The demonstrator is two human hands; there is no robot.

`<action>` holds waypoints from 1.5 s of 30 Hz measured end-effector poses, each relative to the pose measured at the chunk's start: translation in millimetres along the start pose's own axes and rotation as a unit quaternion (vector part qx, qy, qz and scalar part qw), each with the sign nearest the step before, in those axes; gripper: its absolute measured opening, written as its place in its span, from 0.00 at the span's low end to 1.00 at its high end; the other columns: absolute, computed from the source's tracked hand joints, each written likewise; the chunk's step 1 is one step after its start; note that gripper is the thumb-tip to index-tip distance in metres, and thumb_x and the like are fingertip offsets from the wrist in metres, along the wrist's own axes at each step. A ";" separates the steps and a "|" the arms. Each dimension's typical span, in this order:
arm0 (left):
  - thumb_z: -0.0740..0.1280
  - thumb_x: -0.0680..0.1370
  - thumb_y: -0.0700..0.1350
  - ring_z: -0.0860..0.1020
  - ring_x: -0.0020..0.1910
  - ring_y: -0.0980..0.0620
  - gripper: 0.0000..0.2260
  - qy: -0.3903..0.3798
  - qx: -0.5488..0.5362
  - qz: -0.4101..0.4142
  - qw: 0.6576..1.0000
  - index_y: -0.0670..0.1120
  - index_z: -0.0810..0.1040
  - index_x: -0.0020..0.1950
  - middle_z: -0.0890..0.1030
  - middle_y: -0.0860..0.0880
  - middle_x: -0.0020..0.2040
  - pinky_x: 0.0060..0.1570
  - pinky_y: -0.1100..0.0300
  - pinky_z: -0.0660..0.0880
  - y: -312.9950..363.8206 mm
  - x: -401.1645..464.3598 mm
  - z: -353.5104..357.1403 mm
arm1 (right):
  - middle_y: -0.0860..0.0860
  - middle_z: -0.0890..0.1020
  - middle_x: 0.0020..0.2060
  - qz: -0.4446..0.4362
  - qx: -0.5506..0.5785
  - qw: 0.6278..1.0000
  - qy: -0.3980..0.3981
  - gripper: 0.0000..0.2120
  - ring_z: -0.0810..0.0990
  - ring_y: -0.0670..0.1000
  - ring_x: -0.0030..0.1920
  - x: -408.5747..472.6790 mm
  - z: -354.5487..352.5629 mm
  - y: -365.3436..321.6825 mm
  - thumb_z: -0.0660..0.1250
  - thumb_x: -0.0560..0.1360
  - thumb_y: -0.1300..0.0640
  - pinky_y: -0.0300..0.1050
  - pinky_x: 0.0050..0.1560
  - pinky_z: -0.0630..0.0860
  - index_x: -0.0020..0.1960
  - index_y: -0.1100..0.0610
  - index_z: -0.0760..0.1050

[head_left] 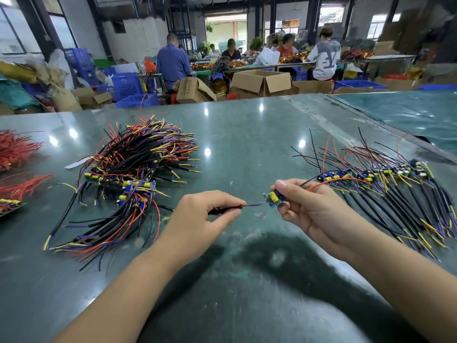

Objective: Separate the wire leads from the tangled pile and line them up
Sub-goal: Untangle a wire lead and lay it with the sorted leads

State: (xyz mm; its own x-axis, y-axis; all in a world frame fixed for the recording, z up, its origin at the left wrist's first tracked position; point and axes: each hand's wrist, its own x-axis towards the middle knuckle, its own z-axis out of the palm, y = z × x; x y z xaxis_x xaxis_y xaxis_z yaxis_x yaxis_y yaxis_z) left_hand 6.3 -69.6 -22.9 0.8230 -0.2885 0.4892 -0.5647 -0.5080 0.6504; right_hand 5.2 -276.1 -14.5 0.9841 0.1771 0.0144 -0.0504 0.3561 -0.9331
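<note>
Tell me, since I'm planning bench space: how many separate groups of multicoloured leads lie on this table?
2: a tangled pile left of the hands, and a lined-up row on the right. All-red bundles at the left edge are not counted.

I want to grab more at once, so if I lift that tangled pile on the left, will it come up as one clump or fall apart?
The tangled pile probably lifts as a snagged clump, since its leads cross every way. Loose ends likely droop: they are thin and curve on the table. It probably feels light.
</note>
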 end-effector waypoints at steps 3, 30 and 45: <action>0.74 0.71 0.37 0.80 0.36 0.60 0.07 -0.018 -0.025 -0.043 0.999 0.49 0.83 0.41 0.83 0.55 0.36 0.43 0.64 0.77 -2.0 0.3 -0.3 | 0.52 0.79 0.32 -0.014 -0.027 0.999 -0.021 0.10 0.74 0.45 0.28 -2.4 2.2 1.4 0.70 0.66 0.57 0.34 0.30 0.74 0.43 0.63 0.77; 0.61 0.81 0.42 0.59 0.28 0.52 0.09 -0.080 -0.167 -0.051 0.981 0.49 0.80 0.47 0.63 0.45 0.28 0.29 0.64 0.57 9.2 2.1 -3.4 | 0.54 0.78 0.31 -0.105 -0.062 0.992 -0.011 0.17 0.74 0.48 0.28 -0.4 7.7 7.9 0.71 0.64 0.53 0.38 0.32 0.73 0.44 0.66 0.78; 0.65 0.77 0.49 0.67 0.27 0.62 0.08 -0.084 -0.193 -0.129 0.969 0.50 0.82 0.43 0.74 0.57 0.29 0.28 0.71 0.63 4.3 1.9 -3.8 | 0.53 0.78 0.31 -0.113 -0.063 0.992 0.008 0.15 0.74 0.48 0.29 -0.2 5.5 8.1 0.71 0.64 0.54 0.38 0.34 0.73 0.44 0.64 0.78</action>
State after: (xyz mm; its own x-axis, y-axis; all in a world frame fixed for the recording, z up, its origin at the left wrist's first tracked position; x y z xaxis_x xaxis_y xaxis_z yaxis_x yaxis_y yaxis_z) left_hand 5.2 -69.2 -17.0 0.9199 -0.3373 0.1999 -0.2920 -0.2491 0.9234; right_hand 3.7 -268.2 -20.1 0.9705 0.0901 0.2237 0.1928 0.2671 -0.9442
